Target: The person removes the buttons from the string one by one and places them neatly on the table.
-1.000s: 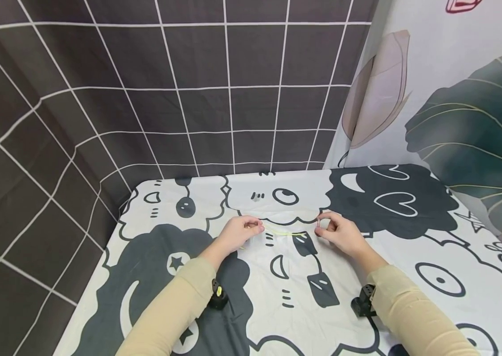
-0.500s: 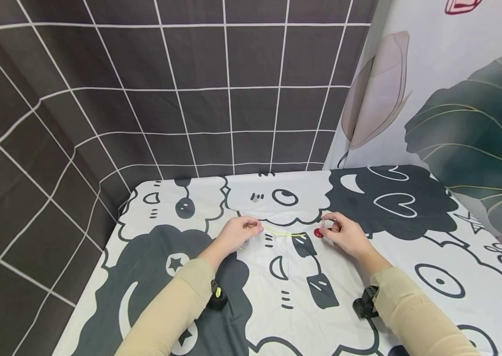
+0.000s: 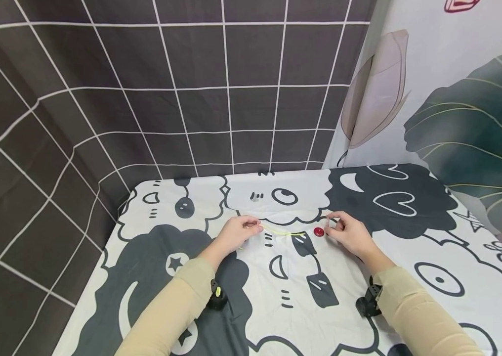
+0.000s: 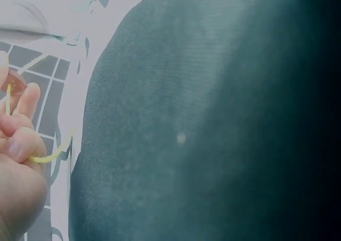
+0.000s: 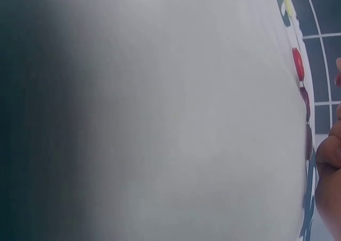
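Open cloth (image 3: 266, 316) lies between the two sleeves (image 3: 171, 309); ahead, the yellow string (image 3: 293, 234) and red button (image 3: 318, 232) interrupt the gap between left hand (image 3: 234, 235) and right hand (image 3: 350, 233). A dark curtain (image 3: 202, 111) stands behind.

Across the cloth-covered worktop (image 3: 273, 316), the cord (image 3: 284, 233) extends from the left hand (image 3: 234, 233) toward the right hand (image 3: 350, 235), with a button (image 3: 318, 232) lying between its end and the right hand. Behind the worktop hangs the rear curtain (image 3: 202, 57); to the right hangs the side curtain (image 3: 469, 128).
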